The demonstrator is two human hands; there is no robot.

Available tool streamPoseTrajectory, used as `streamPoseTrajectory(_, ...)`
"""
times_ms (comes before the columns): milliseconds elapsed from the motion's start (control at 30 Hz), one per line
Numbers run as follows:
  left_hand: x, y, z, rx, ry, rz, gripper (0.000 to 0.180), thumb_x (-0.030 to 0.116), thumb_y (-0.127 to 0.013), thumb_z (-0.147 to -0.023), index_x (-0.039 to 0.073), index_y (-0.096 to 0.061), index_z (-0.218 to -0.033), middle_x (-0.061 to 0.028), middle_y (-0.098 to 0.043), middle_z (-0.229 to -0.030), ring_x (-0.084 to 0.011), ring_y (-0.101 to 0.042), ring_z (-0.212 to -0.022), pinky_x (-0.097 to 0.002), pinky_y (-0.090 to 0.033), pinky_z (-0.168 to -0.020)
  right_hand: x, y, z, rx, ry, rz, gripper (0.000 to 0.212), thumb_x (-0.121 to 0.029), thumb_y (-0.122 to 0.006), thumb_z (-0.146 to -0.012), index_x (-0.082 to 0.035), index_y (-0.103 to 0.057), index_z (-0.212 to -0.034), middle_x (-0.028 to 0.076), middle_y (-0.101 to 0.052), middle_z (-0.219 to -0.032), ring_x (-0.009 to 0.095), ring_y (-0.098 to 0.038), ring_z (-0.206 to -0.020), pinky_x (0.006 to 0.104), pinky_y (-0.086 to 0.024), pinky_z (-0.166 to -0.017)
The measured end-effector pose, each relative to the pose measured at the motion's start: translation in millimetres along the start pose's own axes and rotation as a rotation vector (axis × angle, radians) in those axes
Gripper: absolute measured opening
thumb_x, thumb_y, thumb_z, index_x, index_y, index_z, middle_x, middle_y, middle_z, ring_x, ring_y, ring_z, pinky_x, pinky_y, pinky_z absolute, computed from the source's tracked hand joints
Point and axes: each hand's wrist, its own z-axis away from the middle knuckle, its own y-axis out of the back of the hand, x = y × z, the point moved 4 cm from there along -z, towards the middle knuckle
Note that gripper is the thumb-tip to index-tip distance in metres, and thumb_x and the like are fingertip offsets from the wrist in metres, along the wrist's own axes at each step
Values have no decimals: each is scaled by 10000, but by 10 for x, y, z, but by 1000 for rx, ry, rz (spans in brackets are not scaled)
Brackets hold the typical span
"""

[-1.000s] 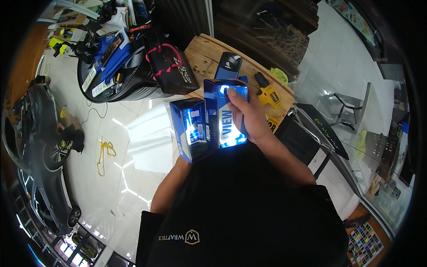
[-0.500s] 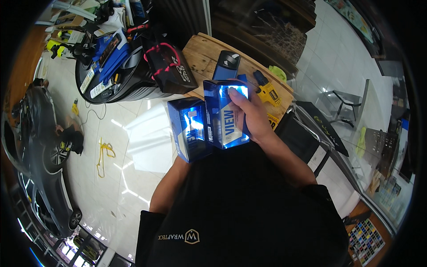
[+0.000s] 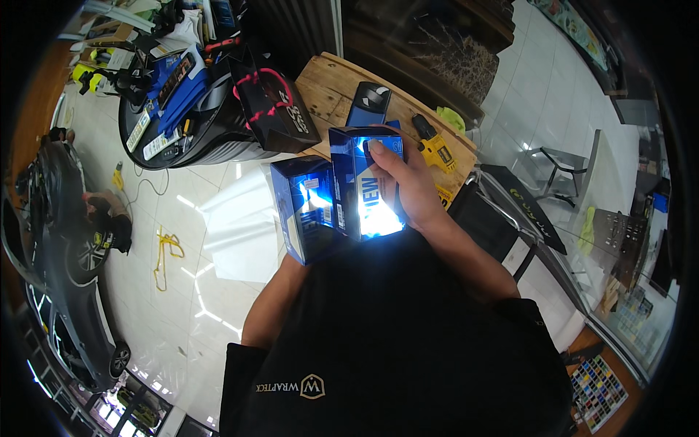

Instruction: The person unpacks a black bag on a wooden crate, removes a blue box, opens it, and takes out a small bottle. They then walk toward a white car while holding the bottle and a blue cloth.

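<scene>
curling over the tall blue box (image 3: 362,186), right hand (image 3: 411,186) grip clenched around it.

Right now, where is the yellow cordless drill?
In the head view the yellow cordless drill lies on the wooden table, up and right of centre, just beyond the right hand gripping the taller blue box.

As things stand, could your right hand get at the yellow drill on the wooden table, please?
Probably not yet: the right hand is wrapped around a tall blue box. The yellow drill lies just past its knuckles on the wooden table, with nothing between, but the box would have to go first.
</scene>
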Motion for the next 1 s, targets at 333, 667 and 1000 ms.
streamPoseTrajectory(333,-121,104,-19,-25,-16,419,518,318,-550,-1065,97,-448,-1522,-110,-625,-1380,-243,-651,-1195,-343,-592,-822,23,-176,-33,20,-4,76,527,-192,-722,-997,38,-472,-1399,135,-660,-1183,196,-677,-1075,325,-536,-981)
streamPoseTrajectory(667,400,14,-207,-720,-225,1006,709,413,-581,-1024,120,-342,-1624,-200,-453,-1603,-289,-714,-801,-314,-456,-582,-237,-290,-158,91,-61,233,442,-373,-651,-1012,19,-601,-1210,140,-721,-1019,202,-743,-852,322,-622,-771)
streamPoseTrajectory(1000,548,350,-240,-643,-55,1054,688,480,-534,-1032,74,-381,-1566,-273,-488,-1546,-329,-696,-750,-365,-478,-620,16,-424,-310,105,-16,143,361,-254,-678,-1010,8,-575,-1236,108,-692,-1053,197,-704,-960,351,-593,-860)
